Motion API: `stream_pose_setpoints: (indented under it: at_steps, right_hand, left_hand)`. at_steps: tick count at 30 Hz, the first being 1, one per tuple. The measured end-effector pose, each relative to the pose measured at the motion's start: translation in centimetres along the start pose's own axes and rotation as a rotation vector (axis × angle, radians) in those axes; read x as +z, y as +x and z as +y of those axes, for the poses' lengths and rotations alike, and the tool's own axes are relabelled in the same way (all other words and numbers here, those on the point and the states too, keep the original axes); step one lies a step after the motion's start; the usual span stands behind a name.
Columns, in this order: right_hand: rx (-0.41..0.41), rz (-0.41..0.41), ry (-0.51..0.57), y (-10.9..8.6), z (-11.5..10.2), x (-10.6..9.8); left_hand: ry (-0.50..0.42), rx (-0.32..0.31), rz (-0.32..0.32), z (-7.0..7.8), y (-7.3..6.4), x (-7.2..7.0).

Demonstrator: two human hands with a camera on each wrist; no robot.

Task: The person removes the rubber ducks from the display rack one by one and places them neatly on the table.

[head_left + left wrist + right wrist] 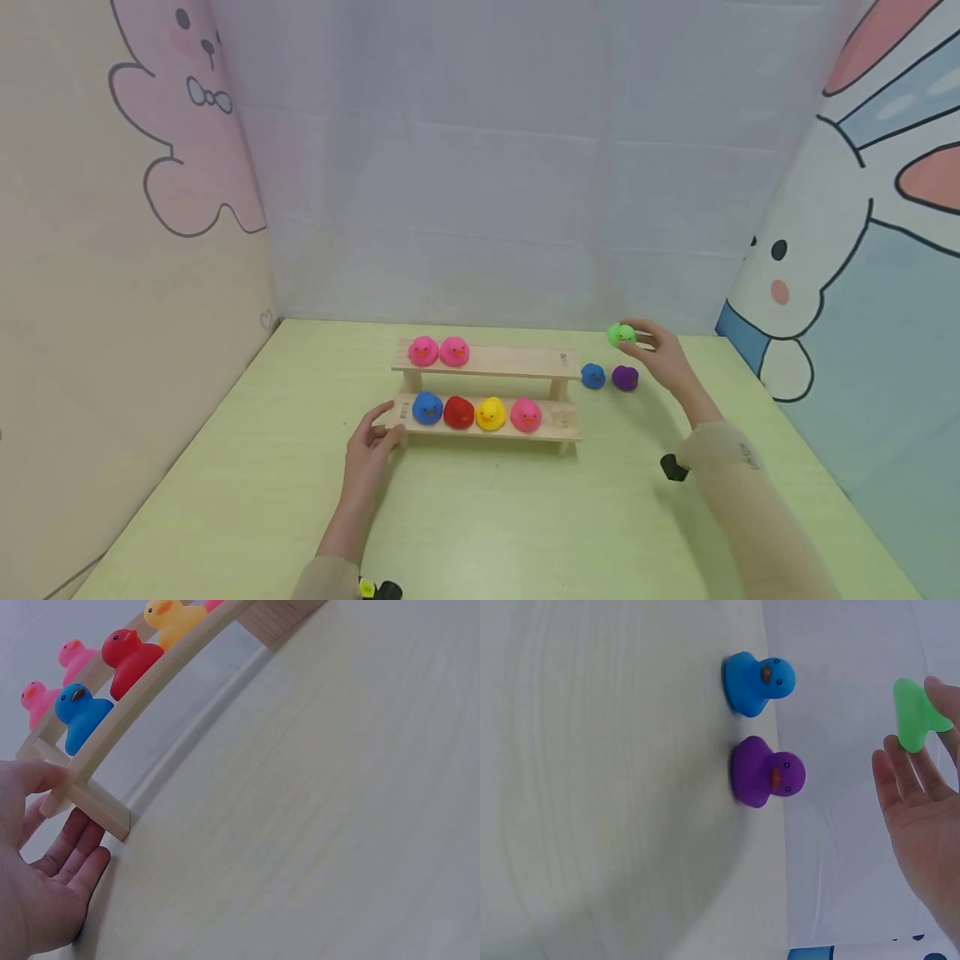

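My right hand point(663, 360) pinches a green rubber duck point(621, 335) between thumb and fingertips, raised above the table at the back right. In the right wrist view, the green duck point(913, 716) hangs clear of the purple duck point(769, 772) and the blue duck point(756, 682) on the table. With my left hand point(369, 448) I grip the left end of the lower step of a two-step wooden stand point(517, 360). Along that step sit a blue duck point(427, 408), a red duck point(459, 412), a yellow duck point(491, 413) and a pink duck point(526, 415).
Two more pink ducks point(423, 352) stand at the left of the upper step, whose right part shows bare wood. Behind the pale table point(480, 525) hangs a plain white curtain point(480, 183). Printed cloths flank both sides, with a rabbit drawing point(806, 250) at right.
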State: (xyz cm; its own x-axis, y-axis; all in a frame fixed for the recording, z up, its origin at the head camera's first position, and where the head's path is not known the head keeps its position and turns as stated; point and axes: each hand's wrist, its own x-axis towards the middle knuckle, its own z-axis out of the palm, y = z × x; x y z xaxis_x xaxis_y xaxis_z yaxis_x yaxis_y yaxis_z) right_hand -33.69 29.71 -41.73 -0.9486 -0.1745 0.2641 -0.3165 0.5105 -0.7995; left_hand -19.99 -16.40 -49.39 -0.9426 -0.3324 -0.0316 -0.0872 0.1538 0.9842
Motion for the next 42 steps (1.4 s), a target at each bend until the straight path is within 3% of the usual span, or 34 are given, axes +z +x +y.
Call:
stream_pose_setpoints:
  at_steps: [9,19,23,32,39,42]
  right_hand:
    - [0.049,0.052,-0.067,-1.5,3.0,-1.3]
    - [0.073,0.032,-0.083,-3.0,5.4,-2.1]
    - [0.077,0.01,-0.096,-3.5,6.3,-2.2]
    - [0.183,-0.099,-0.128,-4.1,7.7,-2.0]
    - [0.169,-0.096,-0.147,-4.6,8.0,-2.5]
    - [0.2,-0.111,-0.119,-4.9,8.1,-2.6]
  left_hand:
    - [-0.006,-0.01,-0.005,-0.1,0.2,0.0]
    - [0.022,-0.04,-0.017,0.1,0.1,0.1]
    - [0.028,-0.043,-0.015,0.2,0.0,0.1]
    - [0.006,-0.044,-0.019,0.1,0.2,-0.1]
    - [-0.002,-0.044,-0.027,0.1,0.2,-0.2]
    - [-0.005,-0.033,-0.027,0.1,0.2,-0.2]
